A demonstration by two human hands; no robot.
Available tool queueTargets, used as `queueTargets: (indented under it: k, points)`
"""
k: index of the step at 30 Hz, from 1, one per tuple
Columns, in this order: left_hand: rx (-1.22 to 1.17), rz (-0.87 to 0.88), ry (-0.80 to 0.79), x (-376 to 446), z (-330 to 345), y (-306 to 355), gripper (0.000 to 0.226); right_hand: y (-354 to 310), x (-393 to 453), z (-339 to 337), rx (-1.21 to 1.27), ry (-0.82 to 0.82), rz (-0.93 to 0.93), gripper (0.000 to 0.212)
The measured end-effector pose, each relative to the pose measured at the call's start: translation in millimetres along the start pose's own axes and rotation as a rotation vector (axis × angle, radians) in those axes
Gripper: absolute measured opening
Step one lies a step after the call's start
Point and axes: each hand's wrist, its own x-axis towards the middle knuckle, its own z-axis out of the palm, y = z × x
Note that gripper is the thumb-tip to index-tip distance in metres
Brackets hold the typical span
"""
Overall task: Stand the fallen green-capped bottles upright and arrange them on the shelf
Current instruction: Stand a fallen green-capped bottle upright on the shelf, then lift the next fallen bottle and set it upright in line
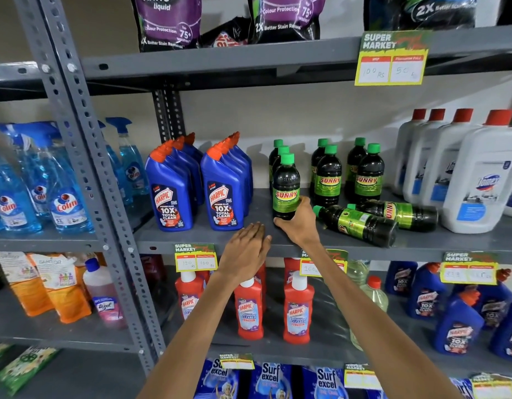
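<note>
Dark green-capped Sunny bottles stand on the grey middle shelf (257, 214) in three short rows. My right hand (299, 221) grips the base of the front upright bottle (286, 187) of the left row. Two more rows (328, 175) (369, 174) stand to its right. Two bottles lie on their sides in front of those rows: a near one (361, 223) with its cap pointing left, and one (404, 213) behind it. My left hand (249, 249) hovers flat at the shelf's front edge, fingers together, holding nothing.
Blue Harpic bottles (197, 188) stand left of the Sunny rows. White red-capped jugs (476, 174) stand to the right. Blue spray bottles (36, 191) fill the left bay. Red Harpic bottles (298, 309) sit on the shelf below. A price tag (391, 60) hangs from the shelf above.
</note>
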Motion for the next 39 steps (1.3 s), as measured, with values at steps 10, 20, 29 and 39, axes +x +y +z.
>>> queueTargets:
  k: [10,20,29,39]
  points:
    - [0.002,0.008,0.025,1,2,-1,0.073,-9,-24,-29,-0.046,-0.145,-0.009,0.097]
    - [-0.071,-0.082,-0.043,19,6,14,0.058,3,-21,-160,-0.845,-0.134,-0.152,0.068]
    - [-0.014,-0.097,-0.051,21,10,20,0.061,21,-5,-159,-0.783,-0.307,-0.01,0.095]
    - [0.046,-0.122,-0.037,21,14,23,0.063,20,1,-161,0.027,-0.042,0.035,0.077]
